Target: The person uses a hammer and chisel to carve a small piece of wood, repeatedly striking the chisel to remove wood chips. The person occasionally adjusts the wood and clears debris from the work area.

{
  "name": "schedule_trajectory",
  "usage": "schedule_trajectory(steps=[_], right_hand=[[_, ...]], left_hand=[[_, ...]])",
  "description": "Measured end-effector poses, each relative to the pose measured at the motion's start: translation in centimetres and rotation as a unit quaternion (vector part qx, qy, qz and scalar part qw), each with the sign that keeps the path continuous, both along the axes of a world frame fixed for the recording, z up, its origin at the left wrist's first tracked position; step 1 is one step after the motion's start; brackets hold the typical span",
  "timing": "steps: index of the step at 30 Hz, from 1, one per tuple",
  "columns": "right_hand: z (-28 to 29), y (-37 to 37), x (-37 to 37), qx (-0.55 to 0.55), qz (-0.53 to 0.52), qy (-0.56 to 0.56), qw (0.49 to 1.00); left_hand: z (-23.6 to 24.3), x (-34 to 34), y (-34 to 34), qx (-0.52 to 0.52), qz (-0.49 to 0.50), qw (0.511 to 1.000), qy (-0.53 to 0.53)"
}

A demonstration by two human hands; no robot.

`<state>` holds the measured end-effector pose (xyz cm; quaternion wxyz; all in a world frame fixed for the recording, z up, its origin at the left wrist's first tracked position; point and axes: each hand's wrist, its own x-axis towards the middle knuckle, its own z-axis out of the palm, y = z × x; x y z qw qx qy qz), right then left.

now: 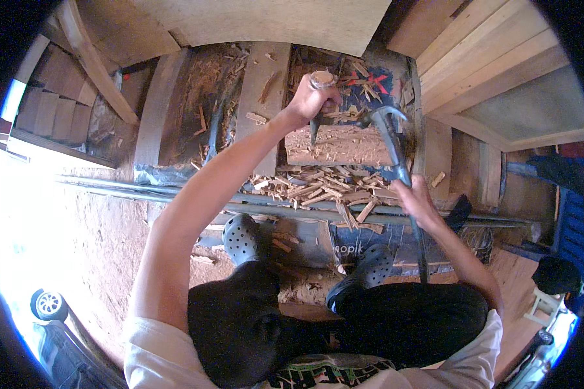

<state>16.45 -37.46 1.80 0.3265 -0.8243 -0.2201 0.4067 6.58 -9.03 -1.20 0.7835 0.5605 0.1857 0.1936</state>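
Observation:
My left hand (313, 102) is closed around an upright chisel-like tool (314, 133). Its round, pale wooden top (323, 79) shows above my fist and a dark tapered end points down below it. My right hand (414, 196) grips the long handle of a claw hammer (396, 152). The hammer's metal head is raised to the right of my left hand, with the claw curving to the right. Under both tools lies a brown wooden board (340, 148) with a rough, chipped surface. A heap of wood chips (324, 186) spreads along its near edge.
Long metal pipes (272, 209) run crosswise in front of my feet in grey clogs (242, 238). Wooden planks (261, 97) lie beyond. A large pale panel (279, 23) leans at the far side; framed wood (493, 65) stands right. Vehicles are at the lower corners.

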Motion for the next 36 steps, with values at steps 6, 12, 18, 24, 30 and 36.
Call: schedule_trajectory(steps=[6,12,18,24,30,36], right_hand=[[-4.6,-0.3,0.2,-0.103,0.121,-0.147,0.976],[-6.1,-0.5,-0.6,-0.068,0.090,-0.194,0.974],[-6.4,-0.2,-0.3,-0.079,0.111,-0.193,0.972],[-6.3,-0.2,0.0,-0.095,0.123,-0.210,0.965],[-6.8,0.1,0.5,-0.115,0.137,-0.207,0.962],[-7.4,0.6,1.0,-0.115,0.119,-0.217,0.962]], left_hand=[[0.4,0.5,1.5,-0.028,0.006,1.000,-0.009],[0.6,0.6,0.8,-0.084,0.029,0.996,-0.009],[0.3,2.2,2.1,-0.030,0.032,0.998,0.048],[0.1,3.7,2.3,-0.048,0.064,0.992,0.100],[-1.5,5.5,2.8,0.035,0.118,0.984,0.129],[-2.4,5.8,4.6,-0.008,0.088,0.992,0.084]])
